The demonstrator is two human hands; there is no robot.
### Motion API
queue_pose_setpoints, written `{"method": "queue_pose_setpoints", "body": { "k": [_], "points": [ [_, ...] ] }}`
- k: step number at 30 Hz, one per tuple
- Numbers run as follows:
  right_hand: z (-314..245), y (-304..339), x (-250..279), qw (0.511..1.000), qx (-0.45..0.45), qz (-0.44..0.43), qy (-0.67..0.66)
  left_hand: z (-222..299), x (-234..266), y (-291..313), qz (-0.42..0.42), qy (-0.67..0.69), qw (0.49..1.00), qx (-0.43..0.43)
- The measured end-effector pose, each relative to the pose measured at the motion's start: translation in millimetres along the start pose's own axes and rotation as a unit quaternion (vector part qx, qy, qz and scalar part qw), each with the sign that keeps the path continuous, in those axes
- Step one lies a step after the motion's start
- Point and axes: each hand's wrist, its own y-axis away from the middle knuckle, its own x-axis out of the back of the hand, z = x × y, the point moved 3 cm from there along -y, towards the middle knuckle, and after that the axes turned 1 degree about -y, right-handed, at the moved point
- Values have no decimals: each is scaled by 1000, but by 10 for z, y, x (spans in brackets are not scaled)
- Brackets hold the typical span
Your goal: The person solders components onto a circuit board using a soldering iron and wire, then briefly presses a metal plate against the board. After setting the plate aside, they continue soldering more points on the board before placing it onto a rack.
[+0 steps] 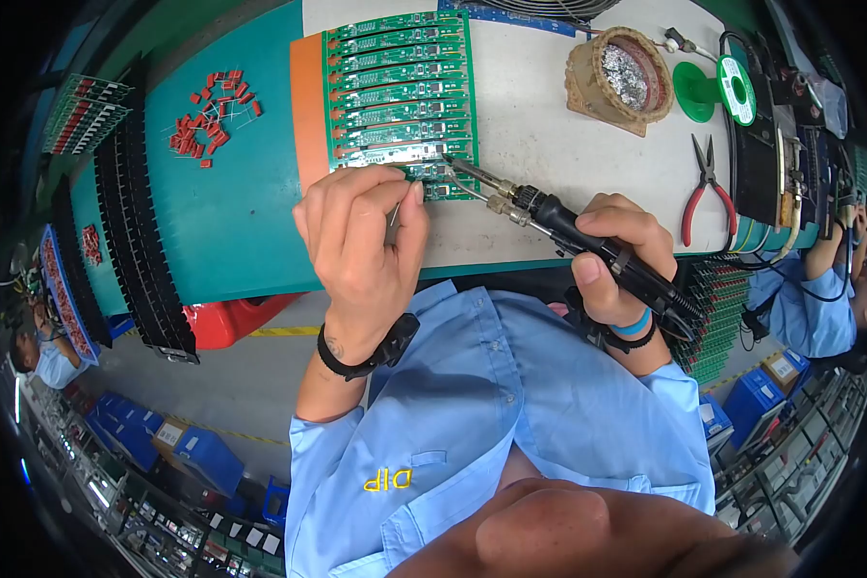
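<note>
My right hand (624, 252) grips a black soldering iron (587, 231) with a metal feed tube along its side. Its tip meets the lower part of a panel of green circuit boards (401, 94), just beyond my left fingertips. The fingers of my left hand (361, 226) are pinched together at the panel's near edge. A thin metal wire shows beneath them, but whatever they hold is mostly hidden. Left of the panel lies a loose pile of red components (212, 118) with long wire legs. The panel rests partly on an orange strip (309, 116).
At the right stand a tan pot of silvery scraps (626, 77), a green solder spool (737, 90) and red-handled pliers (709, 191). Black slotted rails (135, 222) cross the table's left side. Stacked boards (712, 313) are beside my right forearm. Other people sit at both sides.
</note>
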Motion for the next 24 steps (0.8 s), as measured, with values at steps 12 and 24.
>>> {"method": "queue_pose_setpoints", "body": {
  "k": [12,24],
  "points": [
    [-5,-14,27,1000,-7,13,7,-44,-10,-100,18,-9,1000,4],
    [75,-103,-13,1000,4,19,2,-50,-84,-160,-4,-5,1000,15]
  ]
}}
